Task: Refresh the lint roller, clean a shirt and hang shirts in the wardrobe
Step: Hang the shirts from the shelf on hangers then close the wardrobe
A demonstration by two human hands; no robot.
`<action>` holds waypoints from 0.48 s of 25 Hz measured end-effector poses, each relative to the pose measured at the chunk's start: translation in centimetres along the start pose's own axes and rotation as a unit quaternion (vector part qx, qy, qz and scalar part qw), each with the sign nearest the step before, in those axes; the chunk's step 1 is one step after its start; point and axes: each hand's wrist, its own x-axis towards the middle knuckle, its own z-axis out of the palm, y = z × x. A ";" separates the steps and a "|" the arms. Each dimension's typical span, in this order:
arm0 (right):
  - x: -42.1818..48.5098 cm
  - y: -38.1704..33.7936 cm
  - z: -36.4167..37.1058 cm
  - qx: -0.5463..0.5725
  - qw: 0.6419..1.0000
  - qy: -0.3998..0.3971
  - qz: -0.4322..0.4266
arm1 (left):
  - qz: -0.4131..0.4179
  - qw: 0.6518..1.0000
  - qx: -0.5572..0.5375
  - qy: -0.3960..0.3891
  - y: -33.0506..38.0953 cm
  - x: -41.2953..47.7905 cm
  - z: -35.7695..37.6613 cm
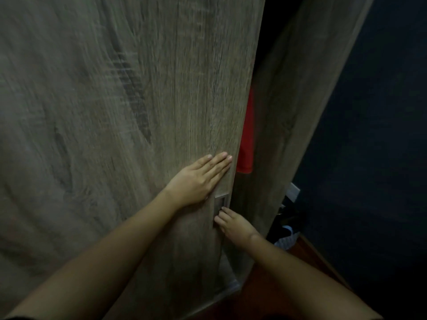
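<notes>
two hands on the wardrobe door

the wardrobe door (138, 112), a broad panel of grey-brown wood grain, fills most of the view. its handle (221, 200) is a small metal pull sunk into the wood close to the door's right edge.

the left hand (201, 179) lies flat on the door just above and left of the handle. its fingers are straight and close together, pointing up and to the right, palm against the wood, and it holds nothing.

the right hand (233, 224) comes in from just below and right of the handle. its fingers (219, 218) are bent, with the tips in the lower part of the handle's recess. how deep they reach cannot be made out.

right of the handle, past the door's edge, a narrow dark gap (265, 42) shows the inside of the wardrobe. in that gap, above and slightly right of the handle, hangs a red garment (246, 144). only a thin strip of it shows, with its lower hem ending a little above the handle's level.

further right of the handle stands the wardrobe's side panel (288, 112) in the same wood. beyond it is a dark wall (381, 135).

below and right of the handle is a reddish-brown floor (307, 255), where a white and blue thing (286, 236) lies, too dim to identify.
</notes>
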 end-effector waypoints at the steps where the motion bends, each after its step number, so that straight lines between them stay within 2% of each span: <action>1: -0.7 1.0 1.2 0.006 1.000 -0.006 -0.001 | 0.001 1.000 -0.002 0.003 0.7 1.7 0.5; 7: -4.1 5.3 6.9 0.029 0.996 -0.068 0.047 | 0.001 1.000 -0.015 0.022 4.2 10.0 2.5; 12: -5.7 7.6 10.0 0.049 0.993 -0.085 0.067 | 0.000 0.999 -0.011 0.033 6.0 14.4 3.8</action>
